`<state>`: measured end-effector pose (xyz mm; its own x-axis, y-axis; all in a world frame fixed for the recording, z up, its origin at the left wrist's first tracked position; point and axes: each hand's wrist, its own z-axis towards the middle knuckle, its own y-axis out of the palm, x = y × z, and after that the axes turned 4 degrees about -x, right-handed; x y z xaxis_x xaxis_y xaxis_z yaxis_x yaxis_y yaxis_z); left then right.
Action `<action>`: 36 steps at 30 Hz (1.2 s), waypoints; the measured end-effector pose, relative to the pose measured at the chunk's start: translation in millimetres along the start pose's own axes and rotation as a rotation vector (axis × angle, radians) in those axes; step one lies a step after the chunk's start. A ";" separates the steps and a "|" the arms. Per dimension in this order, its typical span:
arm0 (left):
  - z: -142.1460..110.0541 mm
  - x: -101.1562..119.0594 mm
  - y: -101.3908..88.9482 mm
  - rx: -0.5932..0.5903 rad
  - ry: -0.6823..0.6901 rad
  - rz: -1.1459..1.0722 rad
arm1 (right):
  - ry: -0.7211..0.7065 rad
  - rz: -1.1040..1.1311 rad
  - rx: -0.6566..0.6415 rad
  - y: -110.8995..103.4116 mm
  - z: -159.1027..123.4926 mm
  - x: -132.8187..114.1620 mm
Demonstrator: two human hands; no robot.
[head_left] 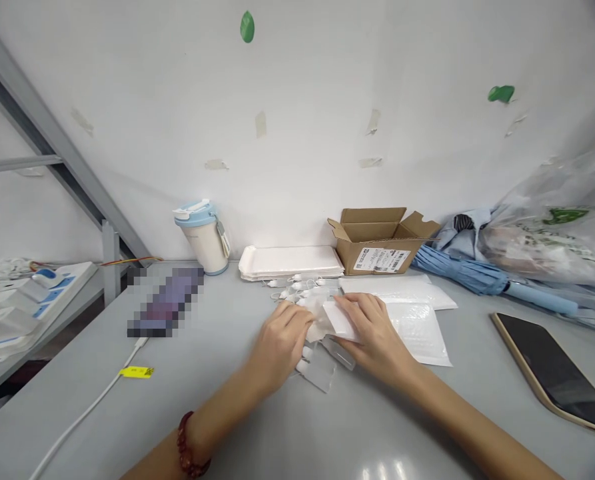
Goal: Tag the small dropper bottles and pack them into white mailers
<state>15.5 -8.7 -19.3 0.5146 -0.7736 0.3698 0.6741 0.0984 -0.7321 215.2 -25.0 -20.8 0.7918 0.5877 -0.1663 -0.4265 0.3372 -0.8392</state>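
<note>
My right hand (pixel 372 333) is closed on a small white padded envelope (pixel 338 320), thumb below and fingers above. Close beside it, my left hand (pixel 283 340) has its fingers pinched at the edge of a whitish, half-clear piece (pixel 318 323) that meets the envelope; whether the two are one thing I cannot tell. Beneath and between the hands lie clear flat tags (pixel 320 373) with white caps and thin loops. More white-capped tags (pixel 297 288) are heaped just beyond my left fingers. White bubble envelopes (pixel 417 330) lie flat under and right of my right hand.
A stack of white envelopes (pixel 292 261) and an open cardboard box (pixel 382 247) stand by the wall. Left are a tumbler (pixel 204 240), a blurred-out phone (pixel 170 303) on a cable, and a power strip (pixel 42 303). A blue umbrella (pixel 467 270) and another phone (pixel 552 367) are right.
</note>
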 end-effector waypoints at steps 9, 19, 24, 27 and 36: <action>-0.3 17.5 -1.6 -0.106 -0.087 -0.297 | -0.041 0.028 0.009 -0.7 0.2 -2.8; 7.4 -56.0 -11.3 0.123 -0.463 -0.122 | 0.067 -0.042 0.068 -8.9 3.2 17.8; 9.3 -68.9 -1.2 0.009 -0.342 -0.148 | 0.083 -0.061 0.069 -9.2 4.0 18.7; 8.4 -64.8 2.9 -0.021 -0.294 -0.115 | 0.089 -0.065 0.064 -7.9 3.8 18.6; 11.7 -50.8 -13.8 0.191 -0.419 -0.164 | 0.106 -0.074 0.055 -8.0 4.3 20.7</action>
<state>-13.8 36.6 -21.3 0.5358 -0.4735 0.6991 0.8294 0.1399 -0.5409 233.1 -12.4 -15.3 0.8627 0.4794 -0.1612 -0.3861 0.4184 -0.8221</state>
